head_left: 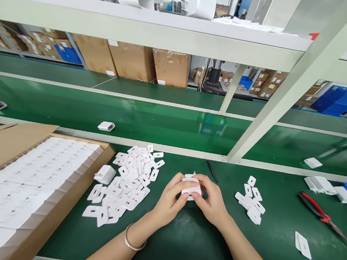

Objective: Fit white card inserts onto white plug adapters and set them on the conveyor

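Near the middle of the green bench, my left hand (171, 197) and my right hand (211, 199) are both closed around one small white plastic housing (193, 186). Fingers of both hands cover parts of it, and a small metal tip shows at its far end. Left of my hands lies a loose heap of flat white plates with rectangular slots (134, 179). A white block-shaped housing (105, 174) stands at that heap's left edge. To the right is a smaller pile of white plates (252, 203). Black tweezers (211, 171) lie just beyond my right hand.
An open cardboard box (71, 202) with rows of white pieces fills the left side. Red-and-black pliers (324, 216), two white plates (302, 244) and white housings (321, 185) lie right. A slanted metal post (267, 110) rises behind. White housings (106, 126) sit on the green strip beyond.
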`<action>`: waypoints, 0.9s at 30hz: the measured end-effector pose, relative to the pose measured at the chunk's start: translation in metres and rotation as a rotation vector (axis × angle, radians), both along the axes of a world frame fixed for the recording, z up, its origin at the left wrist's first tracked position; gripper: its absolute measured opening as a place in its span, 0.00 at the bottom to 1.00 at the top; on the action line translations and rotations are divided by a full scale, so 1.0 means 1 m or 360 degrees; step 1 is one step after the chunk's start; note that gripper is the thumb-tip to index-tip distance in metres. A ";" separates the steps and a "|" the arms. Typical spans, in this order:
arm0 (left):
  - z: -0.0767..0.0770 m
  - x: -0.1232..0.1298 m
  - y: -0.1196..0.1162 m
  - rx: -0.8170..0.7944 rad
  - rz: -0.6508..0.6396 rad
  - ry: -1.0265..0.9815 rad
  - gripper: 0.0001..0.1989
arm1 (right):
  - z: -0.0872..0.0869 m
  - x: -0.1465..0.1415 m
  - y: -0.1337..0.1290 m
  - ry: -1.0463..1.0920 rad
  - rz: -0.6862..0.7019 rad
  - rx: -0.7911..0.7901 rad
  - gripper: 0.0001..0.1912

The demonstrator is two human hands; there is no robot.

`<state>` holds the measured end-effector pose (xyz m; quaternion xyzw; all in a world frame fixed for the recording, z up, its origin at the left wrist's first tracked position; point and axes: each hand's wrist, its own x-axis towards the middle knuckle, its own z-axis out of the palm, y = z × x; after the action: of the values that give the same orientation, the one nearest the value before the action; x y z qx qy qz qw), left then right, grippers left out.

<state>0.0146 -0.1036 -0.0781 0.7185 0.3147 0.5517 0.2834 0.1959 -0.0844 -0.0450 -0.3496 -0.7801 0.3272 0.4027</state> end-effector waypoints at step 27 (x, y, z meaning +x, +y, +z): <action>0.011 -0.008 0.001 0.0167 -0.0105 0.0153 0.22 | 0.004 0.005 0.001 -0.0050 0.0053 0.0098 0.26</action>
<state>0.0066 -0.1028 -0.0674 0.7680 0.2747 0.5227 0.2479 0.2004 -0.0829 -0.0410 -0.3290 -0.8018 0.3042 0.3955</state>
